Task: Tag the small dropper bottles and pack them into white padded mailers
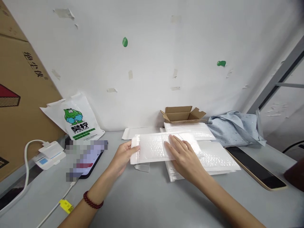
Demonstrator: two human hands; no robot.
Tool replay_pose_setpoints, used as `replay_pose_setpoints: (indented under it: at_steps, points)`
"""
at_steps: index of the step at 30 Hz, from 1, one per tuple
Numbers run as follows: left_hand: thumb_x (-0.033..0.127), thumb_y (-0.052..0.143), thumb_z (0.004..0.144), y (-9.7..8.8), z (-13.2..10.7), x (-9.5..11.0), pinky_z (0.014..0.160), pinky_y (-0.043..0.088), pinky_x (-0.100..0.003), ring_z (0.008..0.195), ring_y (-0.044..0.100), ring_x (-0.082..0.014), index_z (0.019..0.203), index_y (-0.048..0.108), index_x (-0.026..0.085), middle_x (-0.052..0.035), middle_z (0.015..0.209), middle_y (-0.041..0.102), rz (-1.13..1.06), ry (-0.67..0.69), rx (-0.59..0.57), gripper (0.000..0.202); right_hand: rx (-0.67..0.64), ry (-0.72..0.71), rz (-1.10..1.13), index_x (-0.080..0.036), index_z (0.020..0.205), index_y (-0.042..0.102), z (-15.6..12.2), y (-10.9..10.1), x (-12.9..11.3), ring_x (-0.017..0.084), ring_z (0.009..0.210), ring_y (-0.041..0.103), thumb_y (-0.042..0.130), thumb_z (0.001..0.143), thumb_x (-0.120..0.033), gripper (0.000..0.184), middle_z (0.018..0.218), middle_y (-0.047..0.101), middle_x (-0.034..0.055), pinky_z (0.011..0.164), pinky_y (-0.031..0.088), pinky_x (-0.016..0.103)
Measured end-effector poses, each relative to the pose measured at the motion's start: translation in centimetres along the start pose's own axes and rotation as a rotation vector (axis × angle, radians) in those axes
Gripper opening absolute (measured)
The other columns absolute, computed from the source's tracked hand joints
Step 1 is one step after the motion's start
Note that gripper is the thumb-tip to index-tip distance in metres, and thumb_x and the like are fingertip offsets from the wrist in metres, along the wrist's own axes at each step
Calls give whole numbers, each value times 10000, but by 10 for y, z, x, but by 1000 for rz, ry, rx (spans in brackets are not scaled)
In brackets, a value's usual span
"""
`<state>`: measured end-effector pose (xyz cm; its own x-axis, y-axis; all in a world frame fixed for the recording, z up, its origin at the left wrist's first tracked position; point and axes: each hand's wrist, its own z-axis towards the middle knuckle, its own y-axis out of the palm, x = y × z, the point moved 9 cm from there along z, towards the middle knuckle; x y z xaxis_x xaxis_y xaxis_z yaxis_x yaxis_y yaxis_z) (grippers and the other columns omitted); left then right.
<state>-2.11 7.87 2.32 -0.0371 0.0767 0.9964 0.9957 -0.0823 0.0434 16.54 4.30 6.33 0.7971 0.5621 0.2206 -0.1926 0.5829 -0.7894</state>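
Note:
A white bubble mailer (152, 148) is held slightly above the grey desk, its flap end to the left. My left hand (122, 156) pinches that end, thumb on top and fingers underneath. My right hand (186, 157) lies flat on the mailer's right part, fingers stretched out. Beneath and to the right is a pile of more white bubble mailers (219, 157). A small clear plastic piece (143, 167) lies under the mailer's left end. Whether anything is inside the held mailer, I cannot tell.
An open cardboard box (179, 115) stands behind the pile, with a light blue cloth (234, 128) beside it. At right lies a dark-screened phone (256, 167). On the left are a lit phone (91, 160), a white charger (51, 155), a printed plastic bag (78, 118) and a large carton (26, 85).

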Motion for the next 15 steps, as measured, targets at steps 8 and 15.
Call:
replay_pose_setpoints:
  at_steps: [8,15]
  points:
    - [376,663,743,47,-12,-4,690,511,-321,754,661,-215,902,667,127,-65,818,720,104,44,-201,295,-134,-88,95,-200,1427,251,-1,-1,-18,421,1343,153,641,703,-307,829,1473,220,212,972,222,647]
    - [384,636,754,52,-14,-6,674,495,-308,750,641,-214,830,661,139,-50,791,696,165,72,-235,258,-93,-74,145,-166,1379,322,1,-7,-16,382,1239,306,620,685,-336,774,1310,395,216,967,219,615]
